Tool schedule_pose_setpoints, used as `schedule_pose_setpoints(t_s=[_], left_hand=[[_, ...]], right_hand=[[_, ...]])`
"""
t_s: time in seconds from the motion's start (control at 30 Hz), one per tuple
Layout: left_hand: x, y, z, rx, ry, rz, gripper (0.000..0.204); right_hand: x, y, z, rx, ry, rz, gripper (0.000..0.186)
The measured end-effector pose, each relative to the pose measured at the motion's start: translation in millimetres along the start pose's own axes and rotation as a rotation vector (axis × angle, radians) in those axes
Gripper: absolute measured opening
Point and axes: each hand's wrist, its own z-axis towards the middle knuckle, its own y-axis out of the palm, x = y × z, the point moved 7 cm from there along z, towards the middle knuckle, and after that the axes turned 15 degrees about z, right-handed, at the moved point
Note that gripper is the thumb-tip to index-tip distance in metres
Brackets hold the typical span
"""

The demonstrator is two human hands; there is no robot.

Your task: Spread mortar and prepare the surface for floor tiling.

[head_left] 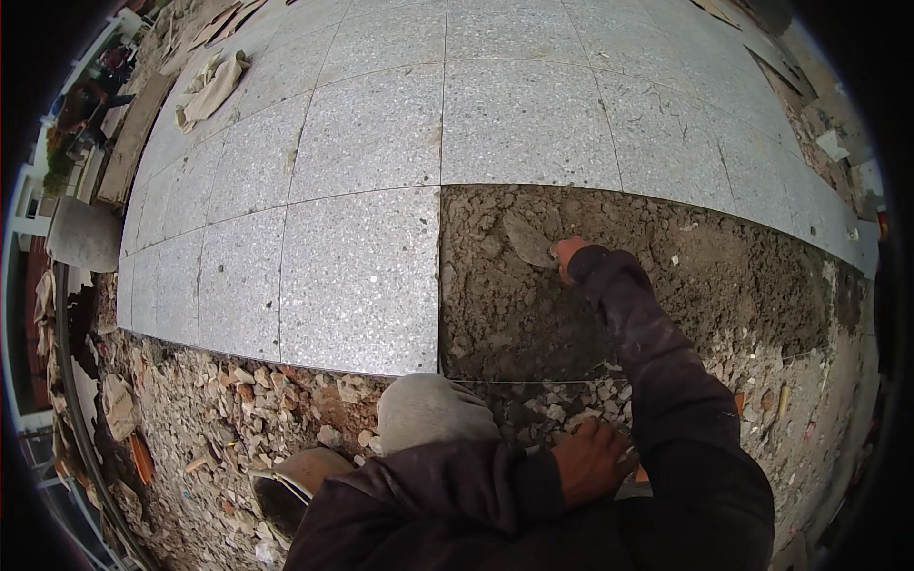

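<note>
My right hand (572, 257) grips a trowel (526, 241), its grey blade lying on damp, lumpy mortar (714, 285) in a gap among the speckled grey tiles (362, 276). The mortar meets the tile's edge on the left. My left hand (592, 457) rests low, beside my grey-clad knee (428, 409), fingers curled; what is under them is hidden. A thin string (533, 382) runs along the near edge of the mortar.
Broken rubble (209, 419) borders the tiles. A pale cloth (209, 90) lies on tiles at the upper left. A bucket (81, 231), a plank (133, 138) and a long dark bar (62, 343) are at the left, with other people (81, 109) beyond.
</note>
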Motion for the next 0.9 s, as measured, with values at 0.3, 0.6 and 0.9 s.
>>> schedule_pose_setpoints(t_s=[0.3, 0.6, 0.9], left_hand=[[-4, 3, -4, -0.01, -0.067, -0.001, 0.023], [30, 29, -7, -0.091, 0.12, -0.016, 0.013], [50, 21, -13, -0.035, 0.315, -0.115, 0.017]], right_hand=[[-91, 69, 11, -0.081, -0.148, -0.272, 0.02], [-75, 200, -30, -0.003, -0.008, 0.142, 0.027], [-66, 187, -74, -0.241, -0.243, 0.138, 0.037]])
